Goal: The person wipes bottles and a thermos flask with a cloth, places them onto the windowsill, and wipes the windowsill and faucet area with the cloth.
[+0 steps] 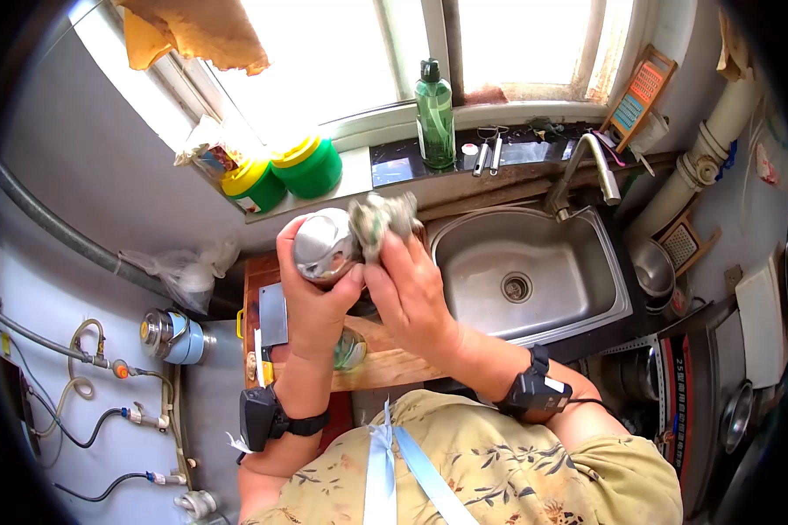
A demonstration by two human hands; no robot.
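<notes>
Steel cup: a shiny metal cup (322, 245) sits just left of frame centre, held up in the air above the wooden board, left of the sink.
Cup's pointing: its rounded, reflective end faces up toward the camera; the long axis runs from that end down and away into the palm, tilted slightly toward the upper left of the frame. Whether the facing end is base or mouth cannot be told.
Cloth: a crumpled grey rag (382, 223) touches the cup's right side, bunched up toward the upper middle of the frame.
Left hand: the left hand (317, 293) is closed around the cup from below and from the left, fingers curled over the upper left rim, thumb on the lower right; the forearm rises straight from the lower frame, with a black band on the wrist.
Right hand: the right hand (409, 293) is closed on the rag, fingertips pressing it against the cup; back of the hand faces the camera, forearm slanting in from the lower right, also with a black wrist device.
Worktop: a wooden board (385, 363) lies beneath both hands, with a cleaver (273, 313) flat on its left part.
Sink: a steel sink (534, 271) lies right of the hands, with a tap (587, 166) above it.
Sill: a green bottle (434, 114) and two green tubs (284, 175) stand along the window ledge at the top.
</notes>
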